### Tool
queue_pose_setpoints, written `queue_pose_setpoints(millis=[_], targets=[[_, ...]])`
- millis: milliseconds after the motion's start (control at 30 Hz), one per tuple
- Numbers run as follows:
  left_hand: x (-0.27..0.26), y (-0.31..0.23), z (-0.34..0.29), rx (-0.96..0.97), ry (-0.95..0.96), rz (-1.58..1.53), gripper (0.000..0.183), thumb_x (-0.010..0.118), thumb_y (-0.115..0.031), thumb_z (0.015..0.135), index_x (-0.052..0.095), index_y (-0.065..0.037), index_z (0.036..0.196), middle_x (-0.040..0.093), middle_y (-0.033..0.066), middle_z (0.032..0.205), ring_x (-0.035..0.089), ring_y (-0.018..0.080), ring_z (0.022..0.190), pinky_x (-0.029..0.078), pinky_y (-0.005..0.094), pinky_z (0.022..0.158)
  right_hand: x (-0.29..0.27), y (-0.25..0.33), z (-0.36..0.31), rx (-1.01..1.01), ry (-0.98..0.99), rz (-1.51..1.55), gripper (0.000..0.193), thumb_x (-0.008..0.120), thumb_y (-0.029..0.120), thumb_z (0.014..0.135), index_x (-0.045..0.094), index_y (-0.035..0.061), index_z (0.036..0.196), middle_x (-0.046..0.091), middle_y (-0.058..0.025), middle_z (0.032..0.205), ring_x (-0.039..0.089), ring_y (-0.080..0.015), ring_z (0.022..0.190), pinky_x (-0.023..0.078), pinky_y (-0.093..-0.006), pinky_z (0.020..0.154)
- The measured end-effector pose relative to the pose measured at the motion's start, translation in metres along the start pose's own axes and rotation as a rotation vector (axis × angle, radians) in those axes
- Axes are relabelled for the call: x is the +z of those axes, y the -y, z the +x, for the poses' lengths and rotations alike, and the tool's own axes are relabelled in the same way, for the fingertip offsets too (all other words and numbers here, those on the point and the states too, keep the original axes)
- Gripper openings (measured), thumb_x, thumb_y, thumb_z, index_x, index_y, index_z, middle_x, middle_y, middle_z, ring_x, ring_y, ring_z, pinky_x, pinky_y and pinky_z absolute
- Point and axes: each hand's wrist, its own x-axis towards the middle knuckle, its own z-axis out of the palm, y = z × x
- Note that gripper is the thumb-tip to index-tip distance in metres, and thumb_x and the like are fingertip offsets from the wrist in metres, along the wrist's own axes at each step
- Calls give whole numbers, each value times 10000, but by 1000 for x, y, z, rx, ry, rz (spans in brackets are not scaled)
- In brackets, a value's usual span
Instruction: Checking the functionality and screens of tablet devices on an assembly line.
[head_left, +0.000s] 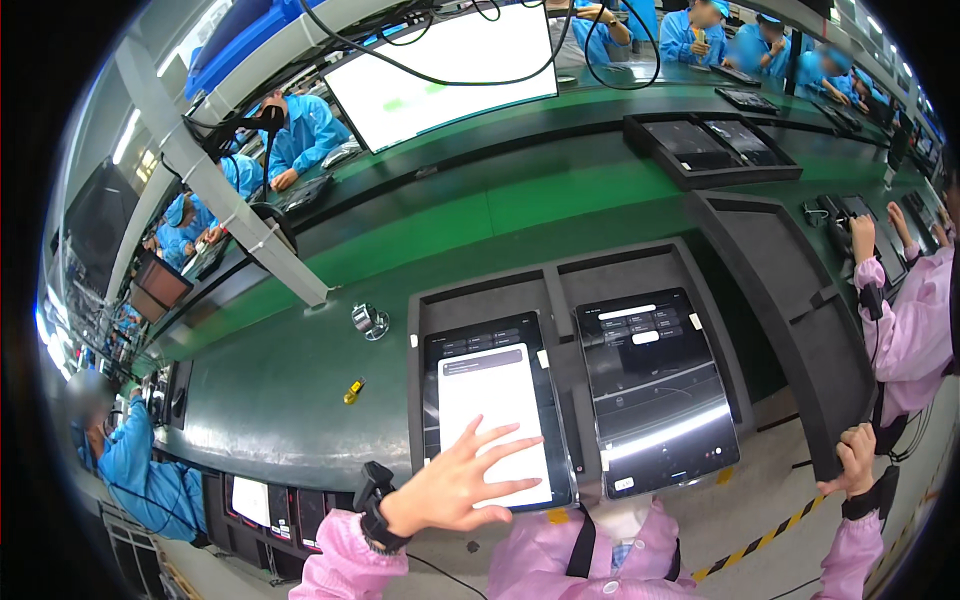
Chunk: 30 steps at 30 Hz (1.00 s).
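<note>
My left hand (465,478) is spread over the lit white window of the left tablet (555,440), its fingers stretched out; I cannot tell whether they touch the glass. That tablet and a second tablet (655,400), with a dark screen and a small menu panel, lie side by side in a two-compartment black foam tray (556,290), their lower ends at its near edge. On the far right, my right hand (855,460) is closed on the near end of another black foam tray (790,270), which sits aslant, its near part reaching past the bench edge.
A yellow object (354,391) and a tape roll (370,321) lie on the green bench (260,400). Farther back stands a tray with dark tablets (690,145). A white post (225,185) rises at left. A co-worker in pink (920,320) works close at right.
</note>
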Motion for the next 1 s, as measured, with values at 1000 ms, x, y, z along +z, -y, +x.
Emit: queue_pose_setpoints(millis=[1000], targets=[[-25, -8, -2, -284, -190, 163, 484, 246, -379, 957, 652, -167, 1114, 391, 159, 1359, 265, 387, 1302, 98, 575, 1087, 75, 68, 200, 723, 64, 670, 386, 516, 236, 904, 497, 23, 1225, 415, -116, 1313, 342, -272, 1242, 246, -384, 1019]])
